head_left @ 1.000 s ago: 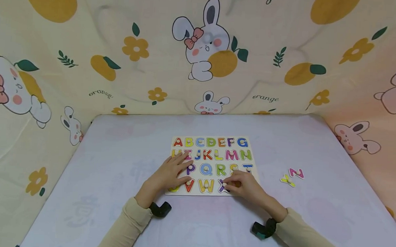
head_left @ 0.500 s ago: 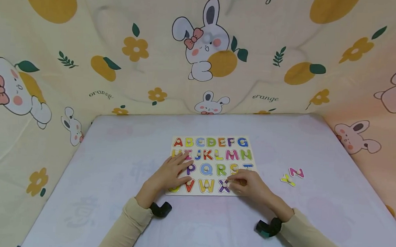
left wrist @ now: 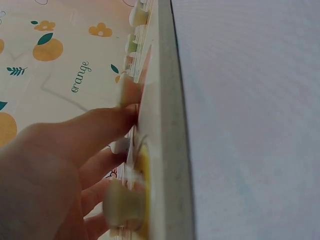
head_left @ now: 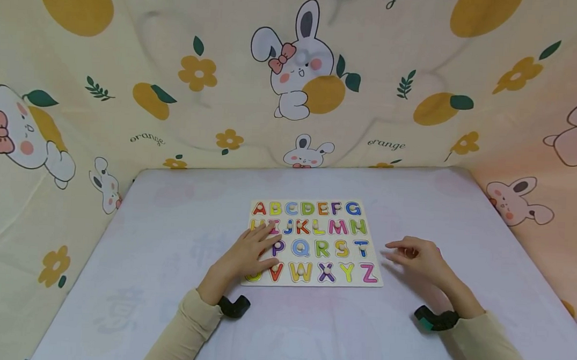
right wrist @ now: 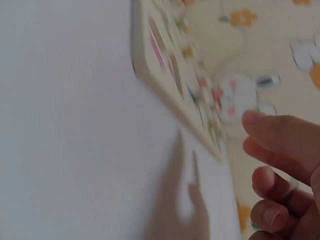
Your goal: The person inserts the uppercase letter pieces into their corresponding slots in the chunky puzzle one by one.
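An alphabet puzzle board (head_left: pixel 314 260) lies on the table, its letter pieces fitted with small knobs. My left hand (head_left: pixel 246 253) rests on the board's left part, fingers spread and partly covering letters; in the left wrist view its thumb touches the board beside a knob, near a yellow letter piece (left wrist: pixel 145 175). The purple X piece (head_left: pixel 327 272) sits in its slot. Beside it, the Y slot (head_left: pixel 347 272) and Z slot (head_left: pixel 369 273) show printed letters without knobs. My right hand (head_left: pixel 422 261) hovers right of the board, thumb and forefinger apart, holding nothing. The hand hides the loose Y and Z pieces.
The white-covered table (head_left: pixel 166 314) stretches around the board. A curtain (head_left: pixel 199 128) printed with rabbits and oranges hangs behind and at both sides. Each wrist wears a black camera, the left wrist camera (head_left: pixel 234 306) close to the board's front edge.
My right hand has let go of the X piece's knob and moved right, off the board, over the spot where the loose Y and Z pieces were visible. My left hand stays in place.
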A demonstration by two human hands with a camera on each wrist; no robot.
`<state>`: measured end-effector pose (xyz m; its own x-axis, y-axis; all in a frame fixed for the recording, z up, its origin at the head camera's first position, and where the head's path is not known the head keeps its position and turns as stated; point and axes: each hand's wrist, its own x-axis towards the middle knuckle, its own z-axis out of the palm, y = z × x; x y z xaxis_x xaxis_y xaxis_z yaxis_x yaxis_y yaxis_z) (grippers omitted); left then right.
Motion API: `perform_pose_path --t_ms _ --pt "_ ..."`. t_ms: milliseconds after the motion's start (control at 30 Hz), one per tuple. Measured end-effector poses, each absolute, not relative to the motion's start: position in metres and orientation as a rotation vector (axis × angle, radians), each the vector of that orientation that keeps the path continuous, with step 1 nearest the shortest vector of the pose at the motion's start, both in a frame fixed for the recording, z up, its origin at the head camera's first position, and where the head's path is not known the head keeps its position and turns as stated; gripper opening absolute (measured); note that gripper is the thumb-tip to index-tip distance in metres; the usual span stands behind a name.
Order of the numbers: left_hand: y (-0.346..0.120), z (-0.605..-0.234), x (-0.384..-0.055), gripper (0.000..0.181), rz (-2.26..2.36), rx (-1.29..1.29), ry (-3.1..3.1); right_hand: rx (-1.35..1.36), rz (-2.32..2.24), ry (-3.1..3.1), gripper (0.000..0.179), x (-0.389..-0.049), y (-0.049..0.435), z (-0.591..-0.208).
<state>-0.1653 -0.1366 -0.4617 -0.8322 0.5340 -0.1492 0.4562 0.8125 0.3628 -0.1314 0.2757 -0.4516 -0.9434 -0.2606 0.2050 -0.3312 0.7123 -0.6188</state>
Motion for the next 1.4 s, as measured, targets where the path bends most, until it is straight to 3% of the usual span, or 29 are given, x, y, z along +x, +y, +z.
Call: perform_pose_path --t_ms 367,800,1133,1400 --pt "-0.136 -0.461 -0.164 0.062 0.477 0.766 2.752 0.286 1.034 -2.963 0.025 -0.122 0.334 -0.456" --pt "-0.137 -0.463 -0.163 0.062 0.476 0.798 2.760 0.279 0.994 -2.979 0.014 -0.116 0.345 -0.463" --pt "-0.137 -0.462 -0.165 0.061 0.498 0.803 2.759 0.315 1.079 -2.935 0.014 -0.115 0.331 -0.457" --pt "-0.136 -0.462 -0.165 0.061 0.500 0.782 2.760 0.452 1.255 -2.817 0.014 -0.117 0.283 -0.460"
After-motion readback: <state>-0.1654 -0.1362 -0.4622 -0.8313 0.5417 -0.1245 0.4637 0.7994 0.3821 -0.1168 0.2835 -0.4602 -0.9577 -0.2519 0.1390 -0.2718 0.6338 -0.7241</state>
